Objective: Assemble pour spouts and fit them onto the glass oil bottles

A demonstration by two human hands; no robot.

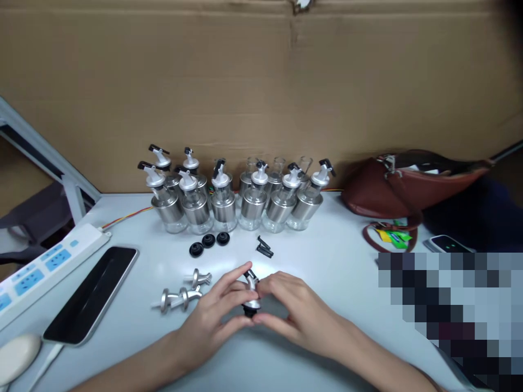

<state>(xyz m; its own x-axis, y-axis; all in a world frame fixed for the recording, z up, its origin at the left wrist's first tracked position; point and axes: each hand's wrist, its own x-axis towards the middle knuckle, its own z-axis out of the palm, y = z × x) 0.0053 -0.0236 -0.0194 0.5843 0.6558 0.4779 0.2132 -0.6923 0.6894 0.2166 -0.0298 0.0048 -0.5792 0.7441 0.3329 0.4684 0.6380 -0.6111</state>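
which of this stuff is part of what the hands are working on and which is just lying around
Part of the work:
pourer spout, gripped by the left hand and right hand
loose spouts
black rubber rings
black clips
row of bottles

Just lying about:
phone
power strip
mouse
brown bag
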